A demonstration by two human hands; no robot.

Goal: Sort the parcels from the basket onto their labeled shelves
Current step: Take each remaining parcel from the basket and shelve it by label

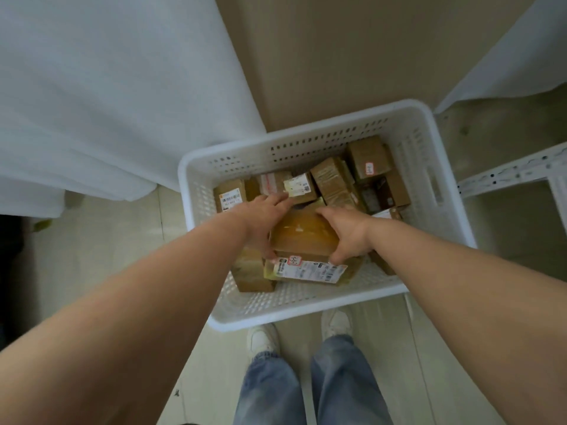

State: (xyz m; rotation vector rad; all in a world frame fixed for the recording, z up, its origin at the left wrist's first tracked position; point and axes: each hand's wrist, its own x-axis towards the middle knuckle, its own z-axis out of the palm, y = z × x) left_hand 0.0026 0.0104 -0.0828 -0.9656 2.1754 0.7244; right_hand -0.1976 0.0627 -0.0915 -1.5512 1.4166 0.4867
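- Head view: a white perforated basket (306,142) sits on the floor in the middle of the frame, just above the person's white shoes (264,337) and blue jeans (270,391) at the bottom centre.
- The basket holds a jumble of brown cardboard parcels; several carry white shipping labels, and the print is too blurred to read.
- Both bare arms reach in from the lower corners of the frame and meet over one tape-wrapped parcel (302,233) in the lower middle of the basket.
- The left hand (264,214) grips the parcel's left side, its fingers stretched toward the upper edge and the thumb down by the lower left corner.
- The right hand (346,230) grips the parcel's right side, fingers curled over the top edge and thumb pressed near the lower right corner.
- A labelled parcel (310,269) lies just below the held one, its white label with a small handwritten sticker facing up.
- At the upper right of the basket, a box (366,156) shows a small white sticker with red writing.
- White cloth (107,87) fills the upper left of the frame; a white metal shelf frame (518,171) shows at the right edge.
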